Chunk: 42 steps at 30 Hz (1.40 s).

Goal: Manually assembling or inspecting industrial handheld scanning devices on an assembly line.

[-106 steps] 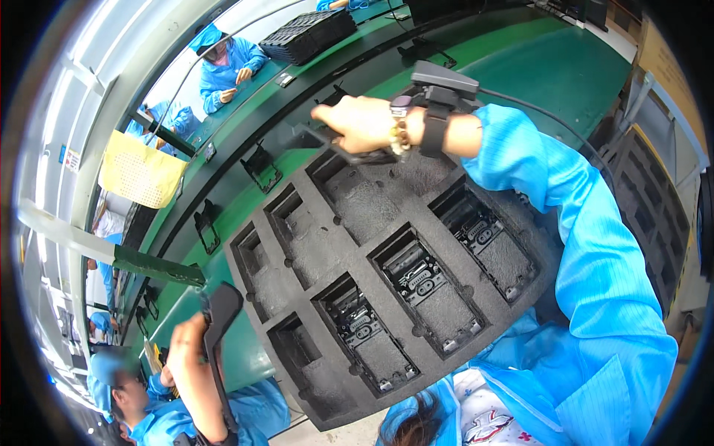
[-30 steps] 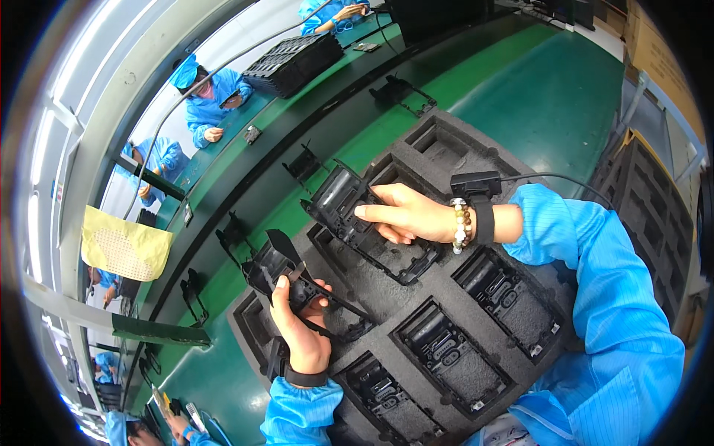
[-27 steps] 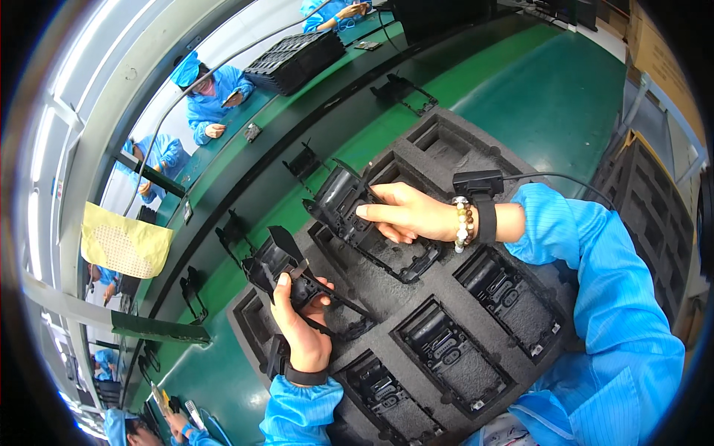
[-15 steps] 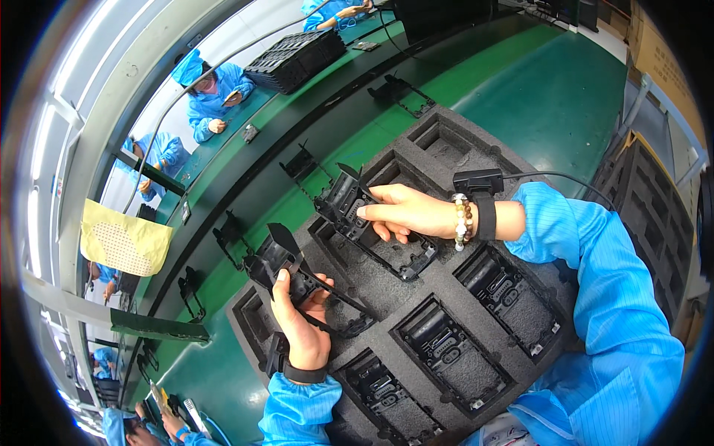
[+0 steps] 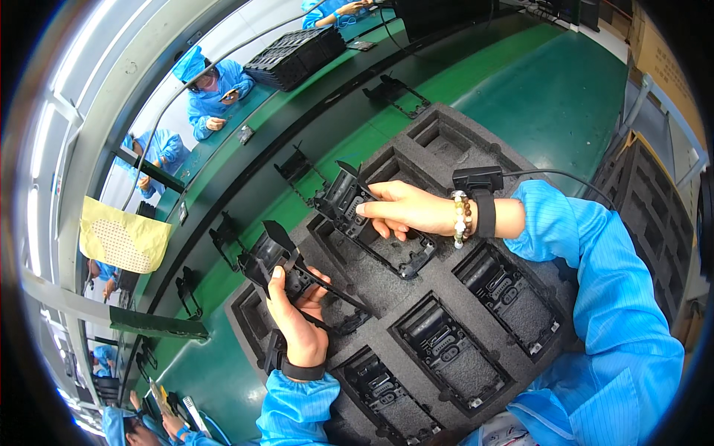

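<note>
My left hand (image 5: 301,331) is closed around a black plastic frame (image 5: 262,260) with a raised flap, tilted above the near-left part of a grey foam tray (image 5: 424,284). My right hand (image 5: 416,210) grips a second black plastic frame (image 5: 341,195) by its upper part. The lower end of that frame lies over a tray pocket. Closer to me, three similar black frames (image 5: 443,342) sit in their own pockets. My fingertips are partly hidden behind the frames on both sides.
More black frames (image 5: 301,175) stand in a row on the green belt (image 5: 349,141) beyond the tray. A stack of black trays (image 5: 294,58) is on the far bench, where co-workers (image 5: 216,89) in blue sit. A yellow cloth (image 5: 123,236) hangs at left; a cable (image 5: 550,175) runs from my right wrist.
My left hand and its frame have shifted slightly left. The frames on the belt have drifted a little to the left. My right hand has hardly moved.
</note>
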Available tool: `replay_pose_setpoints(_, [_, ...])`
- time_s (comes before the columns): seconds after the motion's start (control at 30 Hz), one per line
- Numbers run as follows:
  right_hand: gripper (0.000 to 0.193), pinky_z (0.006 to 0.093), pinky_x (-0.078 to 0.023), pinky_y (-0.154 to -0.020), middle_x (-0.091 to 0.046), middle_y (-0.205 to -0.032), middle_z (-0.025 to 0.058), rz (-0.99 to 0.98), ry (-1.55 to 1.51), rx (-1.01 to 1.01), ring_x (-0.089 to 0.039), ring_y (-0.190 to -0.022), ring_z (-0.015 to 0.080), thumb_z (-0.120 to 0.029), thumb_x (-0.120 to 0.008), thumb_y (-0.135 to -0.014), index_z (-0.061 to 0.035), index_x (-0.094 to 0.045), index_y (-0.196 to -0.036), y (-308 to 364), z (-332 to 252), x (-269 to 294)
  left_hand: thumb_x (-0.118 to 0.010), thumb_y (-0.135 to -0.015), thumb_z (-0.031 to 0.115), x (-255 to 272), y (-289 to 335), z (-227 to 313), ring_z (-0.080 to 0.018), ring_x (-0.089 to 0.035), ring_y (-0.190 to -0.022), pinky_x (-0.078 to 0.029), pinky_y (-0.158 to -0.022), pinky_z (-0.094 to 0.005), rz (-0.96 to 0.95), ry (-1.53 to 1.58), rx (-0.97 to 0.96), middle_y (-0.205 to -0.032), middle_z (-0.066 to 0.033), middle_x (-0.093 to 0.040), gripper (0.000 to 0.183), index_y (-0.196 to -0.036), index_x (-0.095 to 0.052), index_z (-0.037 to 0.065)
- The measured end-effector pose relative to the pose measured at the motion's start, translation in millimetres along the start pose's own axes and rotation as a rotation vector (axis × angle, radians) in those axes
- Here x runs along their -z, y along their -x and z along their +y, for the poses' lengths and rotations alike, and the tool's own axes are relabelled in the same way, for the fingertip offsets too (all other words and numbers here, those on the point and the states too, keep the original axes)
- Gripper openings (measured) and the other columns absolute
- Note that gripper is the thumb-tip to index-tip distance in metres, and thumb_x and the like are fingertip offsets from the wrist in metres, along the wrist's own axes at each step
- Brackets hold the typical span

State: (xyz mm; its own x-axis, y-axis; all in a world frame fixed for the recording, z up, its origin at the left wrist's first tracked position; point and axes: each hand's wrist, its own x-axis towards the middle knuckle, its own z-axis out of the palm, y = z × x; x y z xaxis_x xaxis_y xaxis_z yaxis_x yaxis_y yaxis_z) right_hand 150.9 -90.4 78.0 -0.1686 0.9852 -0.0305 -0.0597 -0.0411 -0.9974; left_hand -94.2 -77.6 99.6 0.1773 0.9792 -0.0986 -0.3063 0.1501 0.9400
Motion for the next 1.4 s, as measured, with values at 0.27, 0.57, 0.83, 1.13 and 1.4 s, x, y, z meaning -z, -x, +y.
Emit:
replay_pose_setpoints(0.27, [0.034,0.0194,-0.046,-0.049,-0.063,-0.075,0.0031,-0.016,-0.002,0.007,-0.049,-0.05,0.0034,-0.035,-0.049,-0.101,-0.0043,-0.053,-0.116,1,-1,-1,-0.055,-0.095,0.047,4,-2,-4,-0.0241,-0.067,-0.086,-0.057,-0.074,-0.0351,-0.135,0.008,0.048,-0.094,-0.0118,-0.067,0.044,-0.11,-0.058,0.006])
replay_pose_setpoints(0.57, [0.042,0.0247,-0.054,-0.057,-0.065,-0.106,0.0094,0.067,-0.098,0.015,-0.06,-0.066,0.0111,-0.041,-0.035,-0.105,-0.0036,-0.049,-0.117,-1,5,1,-0.029,-0.1,0.054,1,-8,-1,-0.0326,-0.054,-0.12,-0.052,-0.094,-0.0471,-0.417,0.312,0.172,-0.142,-0.0168,-0.047,0.064,-0.142,-0.04,0.007])
replay_pose_setpoints(0.83, [0.04,0.0253,-0.057,-0.064,-0.06,-0.122,0.0092,-0.099,-0.252,0.155,-0.062,-0.092,0.0121,-0.036,-0.038,-0.105,-0.0044,-0.05,-0.126,1,0,-1,-0.03,-0.101,0.049,-4,-7,0,-0.035,-0.054,-0.119,-0.049,-0.096,-0.0443,-0.421,0.256,0.116,-0.142,-0.0155,-0.047,0.057,-0.143,-0.039,0.011])
replay_pose_setpoints(1.13, [0.038,0.0238,-0.056,-0.063,-0.063,-0.121,0.0124,-0.098,-0.298,0.175,-0.062,-0.089,0.0108,-0.033,-0.043,-0.104,-0.0017,-0.054,-0.123,3,-2,4,-0.032,-0.1,0.049,-4,-5,-1,-0.036,-0.055,-0.118,-0.049,-0.096,-0.0463,-0.414,0.233,0.088,-0.138,-0.0162,-0.049,0.057,-0.142,-0.04,0.011])
replay_pose_setpoints(1.4, [0.037,0.0242,-0.055,-0.065,-0.065,-0.117,0.0078,-0.147,-0.265,0.182,-0.061,-0.087,0.0085,-0.037,-0.043,-0.103,-0.0059,-0.056,-0.119,4,-2,2,-0.034,-0.099,0.05,-2,-4,-3,-0.0379,-0.054,-0.119,-0.048,-0.098,-0.0478,-0.398,0.223,0.067,-0.135,-0.0171,-0.05,0.057,-0.138,-0.044,0.01])
